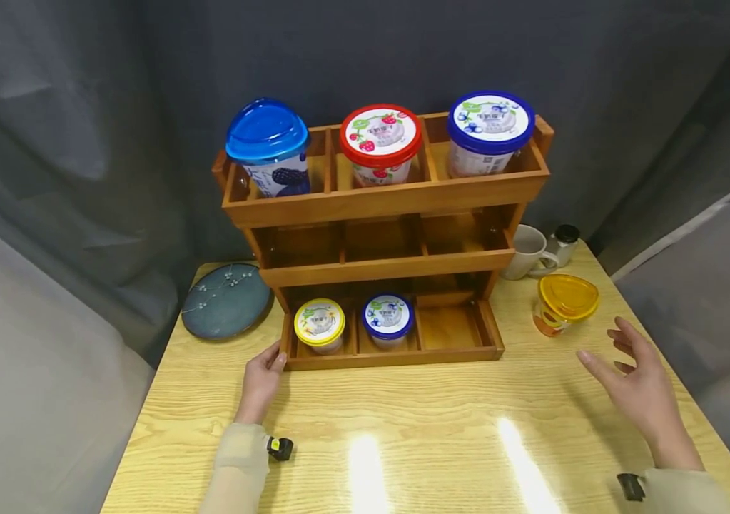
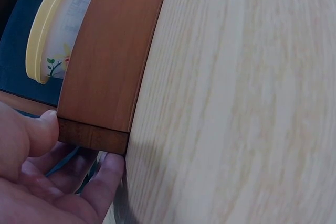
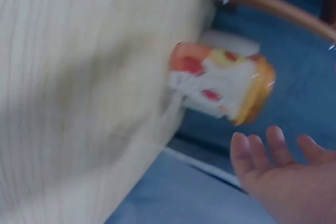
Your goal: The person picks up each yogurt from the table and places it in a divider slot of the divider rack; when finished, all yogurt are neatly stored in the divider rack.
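My left hand grips the lower front left corner of a three-tier wooden rack. In the left wrist view its thumb lies at one edge of the corner and a finger at the other. A yellow-lidded cup sits in the compartment beside that hand, and a blue-lidded cup in the middle one. The bottom right compartment is bare. Fingers spread, my right hand hovers just in front of an orange cup with a domed amber lid. The right wrist view is blurred and shows a gap between them.
On the top tier stand a domed blue-lidded cup, a red-lidded cup and a dark-blue-lidded cup. A dark plate lies left of the rack. Behind the amber-lidded cup are a white mug and a black-capped jar.
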Demonstrator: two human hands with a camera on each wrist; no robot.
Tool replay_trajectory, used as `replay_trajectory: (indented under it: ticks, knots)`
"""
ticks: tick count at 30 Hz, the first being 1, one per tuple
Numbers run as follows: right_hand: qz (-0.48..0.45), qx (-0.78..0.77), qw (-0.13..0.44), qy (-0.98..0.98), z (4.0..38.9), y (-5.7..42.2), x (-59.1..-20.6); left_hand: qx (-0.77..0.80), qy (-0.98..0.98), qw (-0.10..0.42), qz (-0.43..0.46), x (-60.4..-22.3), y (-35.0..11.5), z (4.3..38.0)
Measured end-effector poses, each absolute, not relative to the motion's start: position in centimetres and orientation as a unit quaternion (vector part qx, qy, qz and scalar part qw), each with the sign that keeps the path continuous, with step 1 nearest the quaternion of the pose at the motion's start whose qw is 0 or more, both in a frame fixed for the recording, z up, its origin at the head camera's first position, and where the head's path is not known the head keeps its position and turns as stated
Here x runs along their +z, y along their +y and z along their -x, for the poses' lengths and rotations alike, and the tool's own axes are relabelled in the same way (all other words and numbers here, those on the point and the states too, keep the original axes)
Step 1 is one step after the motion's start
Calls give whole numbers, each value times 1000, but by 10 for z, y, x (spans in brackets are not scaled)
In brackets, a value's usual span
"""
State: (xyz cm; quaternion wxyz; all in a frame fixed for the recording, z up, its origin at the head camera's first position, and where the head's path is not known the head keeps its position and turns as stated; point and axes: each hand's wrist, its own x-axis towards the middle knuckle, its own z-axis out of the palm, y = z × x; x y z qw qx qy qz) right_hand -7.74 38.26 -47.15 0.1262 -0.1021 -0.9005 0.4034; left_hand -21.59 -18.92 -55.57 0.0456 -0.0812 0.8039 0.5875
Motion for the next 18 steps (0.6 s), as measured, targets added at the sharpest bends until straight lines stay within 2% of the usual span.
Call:
replay_trajectory:
  ticks: [9,18]
  knots:
    - [91,451,93,-883,127,427,-498,589,802,50,87,-558,-189,216]
    - [60,479,70,-873,169,440,-507,593,799,58,86,-557,-189,215]
